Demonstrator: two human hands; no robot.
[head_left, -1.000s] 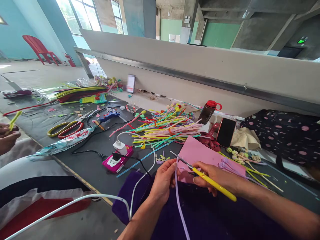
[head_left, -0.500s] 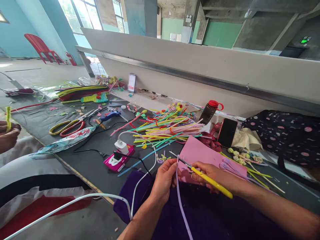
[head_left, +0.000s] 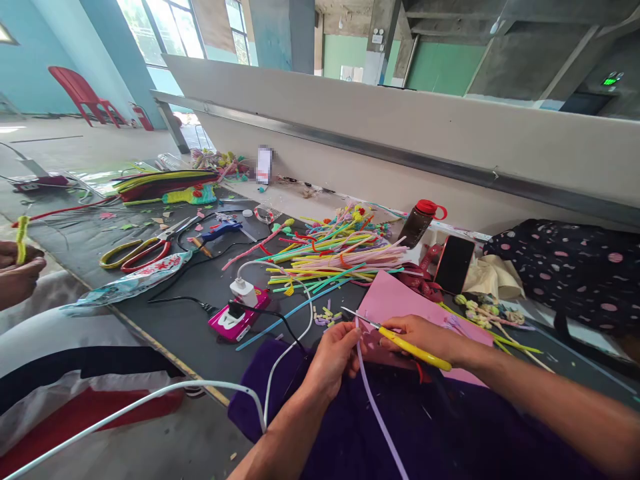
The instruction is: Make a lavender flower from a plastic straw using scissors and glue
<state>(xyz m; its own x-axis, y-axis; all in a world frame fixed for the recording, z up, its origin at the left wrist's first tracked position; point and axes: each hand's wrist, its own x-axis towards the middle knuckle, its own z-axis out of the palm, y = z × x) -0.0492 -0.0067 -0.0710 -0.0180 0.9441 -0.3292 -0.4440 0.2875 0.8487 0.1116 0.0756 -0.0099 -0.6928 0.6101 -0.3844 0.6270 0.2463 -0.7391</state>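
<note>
While the left hand [head_left: 334, 357] pinches a lilac strip [head_left: 373, 401], the right hand [head_left: 426, 333] grips scissors [head_left: 417, 351].

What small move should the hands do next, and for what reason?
Probably the right hand should close the scissors gently while the left hand holds the purple strip steady: the blades are at the strip, very near the left fingertips.

Purple strip [head_left: 374, 403] swung rightward; scissors [head_left: 420, 351] tilted flatter.
</note>
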